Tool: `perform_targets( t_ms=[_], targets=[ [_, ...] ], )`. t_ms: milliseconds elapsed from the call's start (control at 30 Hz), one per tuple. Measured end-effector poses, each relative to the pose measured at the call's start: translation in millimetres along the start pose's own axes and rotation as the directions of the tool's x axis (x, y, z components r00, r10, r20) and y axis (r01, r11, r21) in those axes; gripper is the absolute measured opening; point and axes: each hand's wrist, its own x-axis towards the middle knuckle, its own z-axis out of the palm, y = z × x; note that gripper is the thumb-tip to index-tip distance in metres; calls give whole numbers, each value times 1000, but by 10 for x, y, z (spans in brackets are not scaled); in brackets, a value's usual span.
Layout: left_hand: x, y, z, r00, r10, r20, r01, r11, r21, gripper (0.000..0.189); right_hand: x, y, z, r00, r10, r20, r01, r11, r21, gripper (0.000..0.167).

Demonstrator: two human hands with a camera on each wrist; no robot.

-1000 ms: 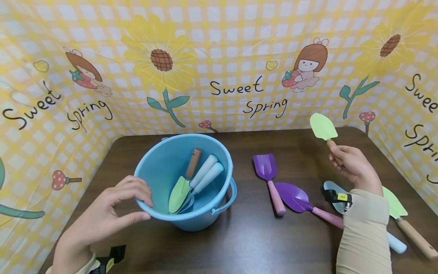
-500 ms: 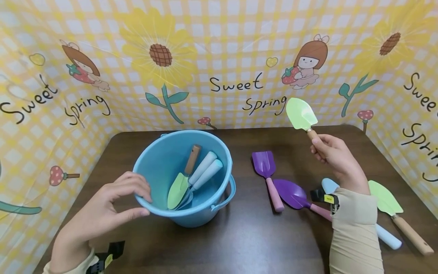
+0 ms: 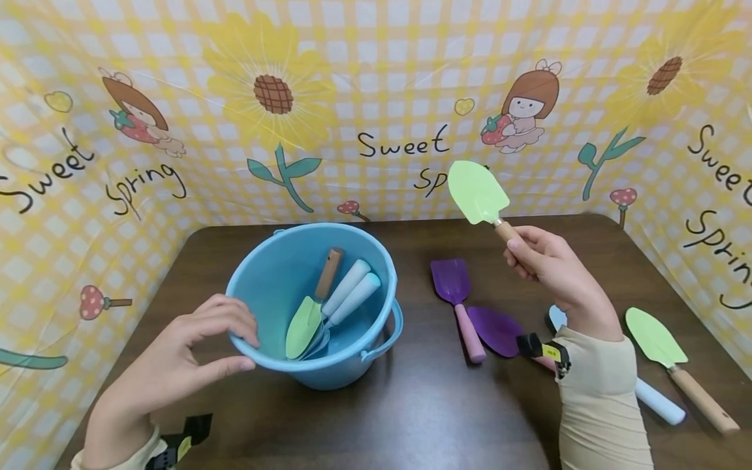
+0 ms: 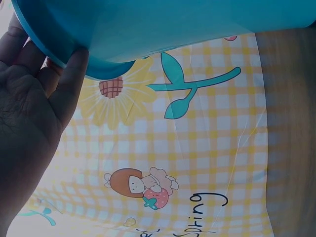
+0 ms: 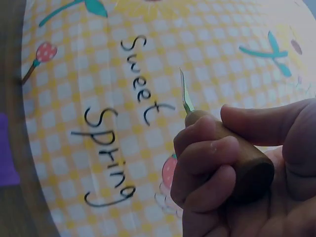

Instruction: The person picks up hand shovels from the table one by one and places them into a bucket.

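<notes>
My left hand (image 3: pixel 190 356) holds the near left rim of a blue bucket (image 3: pixel 258 287), fingers over the edge and thumb outside. In the left wrist view the bucket wall (image 4: pixel 187 22) runs across the top, the hand (image 4: pixel 34 98) at its rim. Inside the bucket lie a green trowel (image 3: pixel 304 326) with a brown handle and tools with pale blue handles (image 3: pixel 354 300). My right hand (image 3: pixel 549 267) grips the wooden handle of another green trowel (image 3: pixel 478 192), blade raised above the table's back edge. The right wrist view shows the fingers curled round that handle (image 5: pixel 252 168).
Right of the bucket lie a purple square-ended shovel (image 3: pixel 451 281) and a purple trowel (image 3: pixel 493 329), both pink-handled. A light blue tool (image 3: pixel 660 401) is partly under my right arm. Beside it lies a green trowel (image 3: pixel 655 336). A checked cloth (image 3: pixel 376 78) stands behind the table.
My right hand has carried the green trowel leftward and slightly up, towards the bucket side. The left hand stays at the bucket rim.
</notes>
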Motion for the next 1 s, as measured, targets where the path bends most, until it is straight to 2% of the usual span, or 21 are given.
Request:
perform_targets(
  t_ms=[133,267,433,600,700,900,1000],
  targets=[
    [3,12,-5,1000,4,0,-4,1000,1,52,-39,-97,79,999,-30,42,31,999,-37,28],
    [10,11,-5,1000,6,1,-6,1000,-5,50,-97,-179,143,994,-63,87,66,997,-35,27],
    [19,8,-5,1000,7,3,-7,1000,-15,50,-126,-231,220,980,-129,154,129,992,4,18],
    [13,14,-10,1000,6,-3,-6,1000,-10,51,-85,-299,307,961,-153,229,155,988,7,18],
    [13,22,-16,1000,0,-3,0,1000,-4,51,-56,-376,370,951,-146,272,155,988,-12,21],
    [12,29,-22,1000,-5,0,5,1000,3,51,-34,-610,526,931,-45,361,59,998,-27,28],
    [8,27,-24,1000,2,0,-2,1000,0,52,-1,-734,584,919,-44,392,97,989,-116,25]
  ],
)
